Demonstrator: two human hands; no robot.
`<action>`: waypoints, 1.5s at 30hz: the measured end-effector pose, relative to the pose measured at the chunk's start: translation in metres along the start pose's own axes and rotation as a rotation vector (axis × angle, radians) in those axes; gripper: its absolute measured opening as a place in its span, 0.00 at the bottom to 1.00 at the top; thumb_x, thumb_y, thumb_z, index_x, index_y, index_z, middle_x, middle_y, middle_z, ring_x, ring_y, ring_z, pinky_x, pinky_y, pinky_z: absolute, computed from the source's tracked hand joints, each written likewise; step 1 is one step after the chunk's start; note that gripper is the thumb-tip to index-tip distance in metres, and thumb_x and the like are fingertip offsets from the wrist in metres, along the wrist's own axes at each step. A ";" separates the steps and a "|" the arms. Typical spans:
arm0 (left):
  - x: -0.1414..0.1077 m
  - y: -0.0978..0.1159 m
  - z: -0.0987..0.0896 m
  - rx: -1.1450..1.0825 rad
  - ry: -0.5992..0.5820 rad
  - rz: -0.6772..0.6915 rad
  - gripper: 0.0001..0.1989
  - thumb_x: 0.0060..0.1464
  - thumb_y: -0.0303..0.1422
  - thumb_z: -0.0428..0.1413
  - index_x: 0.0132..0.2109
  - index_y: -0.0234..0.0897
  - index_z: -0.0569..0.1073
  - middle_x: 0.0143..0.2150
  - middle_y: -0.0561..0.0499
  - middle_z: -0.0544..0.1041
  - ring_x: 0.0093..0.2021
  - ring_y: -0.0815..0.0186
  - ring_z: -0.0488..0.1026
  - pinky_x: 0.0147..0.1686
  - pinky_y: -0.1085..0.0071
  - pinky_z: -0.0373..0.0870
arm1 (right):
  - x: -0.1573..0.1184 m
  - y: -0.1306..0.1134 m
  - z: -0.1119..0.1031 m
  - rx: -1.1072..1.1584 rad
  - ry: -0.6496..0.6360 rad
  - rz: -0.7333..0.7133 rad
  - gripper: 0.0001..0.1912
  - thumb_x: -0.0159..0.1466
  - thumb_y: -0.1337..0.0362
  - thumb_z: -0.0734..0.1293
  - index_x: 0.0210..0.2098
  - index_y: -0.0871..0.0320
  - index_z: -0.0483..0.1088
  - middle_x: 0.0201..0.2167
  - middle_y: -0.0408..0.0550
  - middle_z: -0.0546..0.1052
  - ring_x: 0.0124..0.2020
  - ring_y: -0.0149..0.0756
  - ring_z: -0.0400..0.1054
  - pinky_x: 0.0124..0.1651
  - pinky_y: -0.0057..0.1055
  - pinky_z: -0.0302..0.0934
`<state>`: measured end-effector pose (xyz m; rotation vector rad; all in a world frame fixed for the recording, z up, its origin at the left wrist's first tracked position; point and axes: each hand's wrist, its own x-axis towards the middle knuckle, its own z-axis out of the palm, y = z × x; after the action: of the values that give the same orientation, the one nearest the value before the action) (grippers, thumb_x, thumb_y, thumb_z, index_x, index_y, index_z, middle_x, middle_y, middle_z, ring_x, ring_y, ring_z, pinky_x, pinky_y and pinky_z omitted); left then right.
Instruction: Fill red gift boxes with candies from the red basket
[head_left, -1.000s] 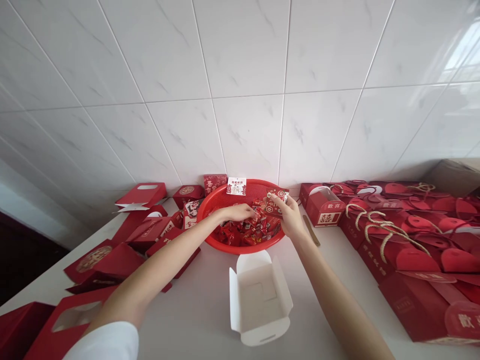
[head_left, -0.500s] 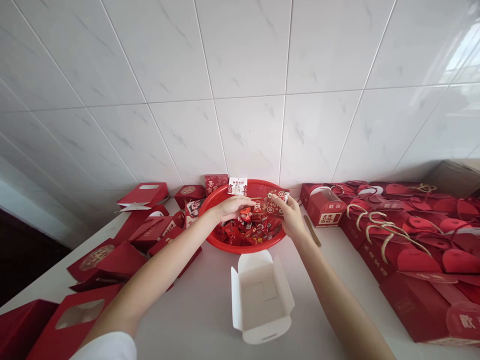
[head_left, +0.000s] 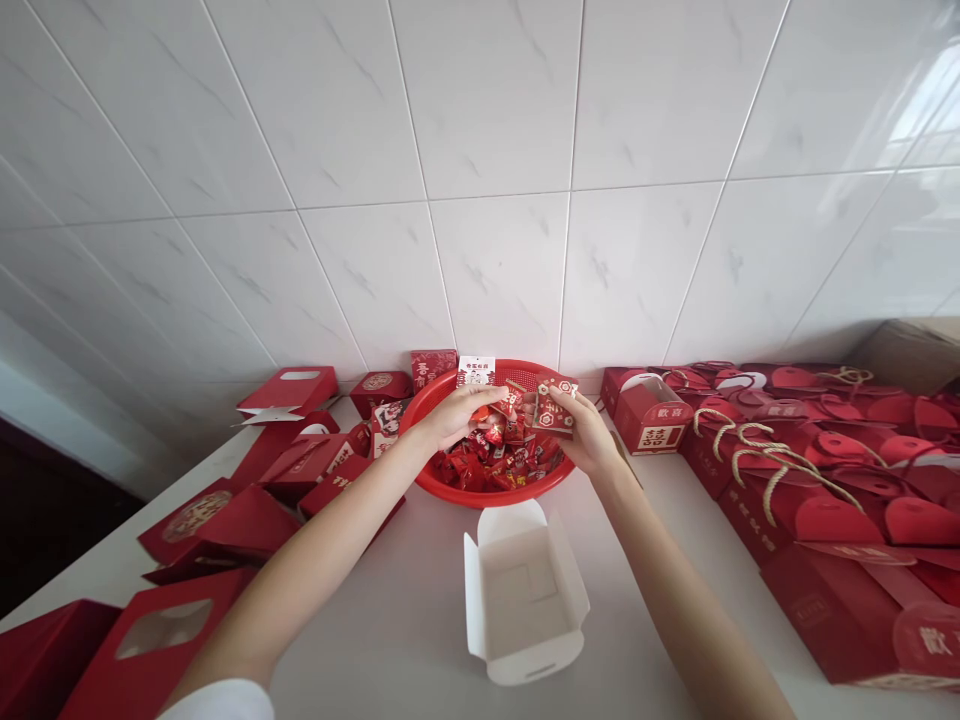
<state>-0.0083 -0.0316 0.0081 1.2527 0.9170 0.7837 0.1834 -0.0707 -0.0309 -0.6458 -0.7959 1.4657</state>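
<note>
From where I stand, both hands are over the red basket (head_left: 499, 496), which sits on the white table (head_left: 375, 640) close to the tiled wall (head_left: 499, 270). The left hand (head_left: 457, 415) has its fingers curled in, gripping small red wrapped pieces (head_left: 512, 400); I can't tell how many. The right hand (head_left: 589, 428) pinches a flat, patterned red packet (head_left: 553, 414) between thumb and fingers, the two hands close together. Below them, shiny wrapped sweets (head_left: 491, 470) fill the basket, partly hidden by the hands.

Just in front of the basket, between the forearms, an open white-lined box (head_left: 525, 605) stands with its flaps up and nothing inside.

There's clutter either side. On the left, red cartons (head_left: 165, 630) lie jumbled at all angles, and the left forearm reaches across in front of some. A white printed card (head_left: 475, 371) stands up at the basket's back rim, near a small red box (head_left: 380, 390). To the right, a red box with a pale label (head_left: 652, 420) stands beside rows of red gift boxes (head_left: 817, 610) with looped rope handles (head_left: 780, 460). A thin brown strip (head_left: 630, 461) is mostly covered by the right wrist, and a brown carton (head_left: 904, 355) sits in the far right corner.
</note>
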 end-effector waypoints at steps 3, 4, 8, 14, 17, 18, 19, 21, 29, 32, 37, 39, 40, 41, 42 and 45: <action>-0.002 0.001 0.001 -0.016 0.005 0.022 0.20 0.41 0.43 0.71 0.33 0.33 0.75 0.29 0.54 0.73 0.24 0.76 0.63 0.24 0.76 0.60 | -0.001 -0.002 0.001 0.024 -0.053 0.019 0.17 0.52 0.53 0.78 0.36 0.55 0.77 0.34 0.48 0.83 0.40 0.47 0.80 0.41 0.40 0.75; -0.003 0.001 0.001 -0.013 -0.020 0.021 0.20 0.42 0.43 0.71 0.34 0.33 0.76 0.29 0.53 0.73 0.24 0.76 0.63 0.23 0.77 0.59 | -0.001 -0.003 0.002 0.027 -0.067 0.032 0.17 0.53 0.53 0.77 0.37 0.55 0.78 0.34 0.49 0.84 0.40 0.48 0.80 0.41 0.40 0.75; -0.006 0.003 0.003 -0.014 -0.099 0.012 0.19 0.44 0.42 0.70 0.35 0.34 0.75 0.28 0.56 0.71 0.22 0.77 0.62 0.23 0.77 0.59 | -0.006 -0.007 0.008 0.054 -0.085 0.071 0.15 0.55 0.54 0.76 0.38 0.56 0.78 0.36 0.50 0.84 0.44 0.48 0.79 0.41 0.39 0.75; -0.012 0.005 0.006 -0.100 -0.121 0.045 0.19 0.37 0.32 0.73 0.36 0.35 0.76 0.27 0.57 0.71 0.23 0.77 0.60 0.22 0.78 0.56 | -0.009 -0.012 0.011 0.060 -0.102 0.073 0.14 0.55 0.54 0.76 0.35 0.57 0.78 0.33 0.49 0.83 0.39 0.44 0.80 0.38 0.32 0.75; -0.017 0.006 0.009 -0.174 -0.121 0.078 0.18 0.40 0.34 0.73 0.38 0.35 0.77 0.27 0.56 0.70 0.23 0.77 0.61 0.22 0.78 0.55 | -0.010 -0.013 0.010 0.066 -0.142 0.011 0.16 0.54 0.54 0.77 0.36 0.58 0.77 0.33 0.49 0.83 0.38 0.41 0.79 0.37 0.30 0.74; -0.019 0.006 0.011 -0.195 -0.120 0.069 0.18 0.43 0.37 0.72 0.40 0.34 0.78 0.27 0.56 0.70 0.23 0.76 0.61 0.21 0.78 0.55 | -0.011 -0.013 0.010 0.058 -0.145 -0.025 0.16 0.54 0.54 0.77 0.36 0.58 0.77 0.34 0.49 0.83 0.38 0.41 0.79 0.37 0.29 0.73; -0.021 0.006 0.012 -0.211 -0.119 0.051 0.18 0.45 0.40 0.71 0.40 0.34 0.79 0.27 0.55 0.70 0.23 0.76 0.60 0.21 0.78 0.54 | -0.012 -0.014 0.010 0.042 -0.147 -0.063 0.16 0.54 0.54 0.78 0.36 0.57 0.77 0.34 0.48 0.83 0.38 0.41 0.79 0.37 0.29 0.73; -0.023 0.006 0.014 -0.223 -0.117 0.003 0.19 0.48 0.44 0.69 0.40 0.34 0.79 0.29 0.53 0.71 0.22 0.77 0.60 0.20 0.79 0.53 | -0.014 -0.015 0.010 -0.006 -0.158 -0.121 0.16 0.53 0.54 0.78 0.36 0.56 0.77 0.35 0.48 0.83 0.39 0.42 0.79 0.37 0.30 0.73; -0.025 0.006 0.014 -0.196 -0.147 -0.070 0.17 0.47 0.41 0.69 0.39 0.33 0.80 0.35 0.47 0.77 0.20 0.79 0.58 0.19 0.79 0.50 | -0.022 -0.021 0.012 -0.136 -0.211 -0.183 0.17 0.53 0.53 0.78 0.38 0.55 0.76 0.36 0.48 0.82 0.39 0.43 0.78 0.38 0.34 0.72; -0.025 0.008 0.013 -0.175 -0.060 0.017 0.18 0.41 0.35 0.72 0.40 0.34 0.80 0.32 0.51 0.77 0.20 0.80 0.58 0.19 0.78 0.51 | -0.024 -0.024 0.012 -0.171 -0.248 -0.155 0.17 0.54 0.53 0.78 0.37 0.56 0.75 0.36 0.48 0.83 0.39 0.43 0.78 0.39 0.35 0.72; -0.028 0.013 0.016 -0.097 0.125 0.200 0.20 0.36 0.34 0.73 0.40 0.36 0.80 0.33 0.54 0.77 0.25 0.75 0.67 0.24 0.76 0.57 | -0.023 -0.027 0.012 -0.105 -0.261 -0.087 0.17 0.55 0.53 0.77 0.40 0.55 0.76 0.38 0.48 0.83 0.39 0.44 0.79 0.41 0.36 0.73; -0.029 0.015 0.018 -0.056 0.137 0.268 0.19 0.38 0.35 0.73 0.39 0.36 0.80 0.34 0.54 0.78 0.29 0.73 0.70 0.28 0.75 0.59 | -0.022 -0.026 0.013 -0.067 -0.245 -0.070 0.17 0.55 0.53 0.77 0.40 0.55 0.77 0.38 0.48 0.83 0.40 0.44 0.80 0.42 0.36 0.74; -0.030 0.016 0.019 -0.044 0.143 0.296 0.18 0.38 0.36 0.73 0.38 0.36 0.80 0.34 0.54 0.78 0.30 0.72 0.71 0.30 0.74 0.61 | -0.022 -0.026 0.014 -0.053 -0.241 -0.061 0.17 0.55 0.54 0.77 0.40 0.55 0.78 0.38 0.49 0.83 0.41 0.44 0.80 0.43 0.36 0.74; -0.031 0.017 0.020 -0.035 0.147 0.314 0.17 0.38 0.36 0.73 0.37 0.36 0.80 0.34 0.54 0.78 0.32 0.70 0.72 0.32 0.74 0.63 | -0.022 -0.027 0.014 -0.043 -0.240 -0.049 0.17 0.54 0.54 0.78 0.40 0.55 0.78 0.38 0.49 0.84 0.42 0.45 0.79 0.43 0.36 0.74; -0.032 0.018 0.021 -0.031 0.148 0.323 0.17 0.38 0.37 0.73 0.36 0.36 0.80 0.34 0.54 0.79 0.33 0.70 0.73 0.34 0.73 0.64 | -0.022 -0.027 0.014 -0.038 -0.243 -0.036 0.17 0.55 0.55 0.78 0.40 0.56 0.78 0.38 0.49 0.84 0.43 0.45 0.79 0.44 0.36 0.74; -0.034 0.019 0.022 -0.041 0.133 0.315 0.17 0.36 0.37 0.73 0.34 0.36 0.80 0.33 0.53 0.79 0.33 0.69 0.73 0.34 0.72 0.65 | -0.024 -0.028 0.015 -0.036 -0.249 -0.010 0.16 0.55 0.56 0.77 0.40 0.56 0.79 0.38 0.50 0.84 0.45 0.45 0.79 0.45 0.36 0.74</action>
<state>-0.0031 -0.0681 0.0332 1.3388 0.8147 1.1399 0.1899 -0.0963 -0.0017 -0.4908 -1.0186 1.5442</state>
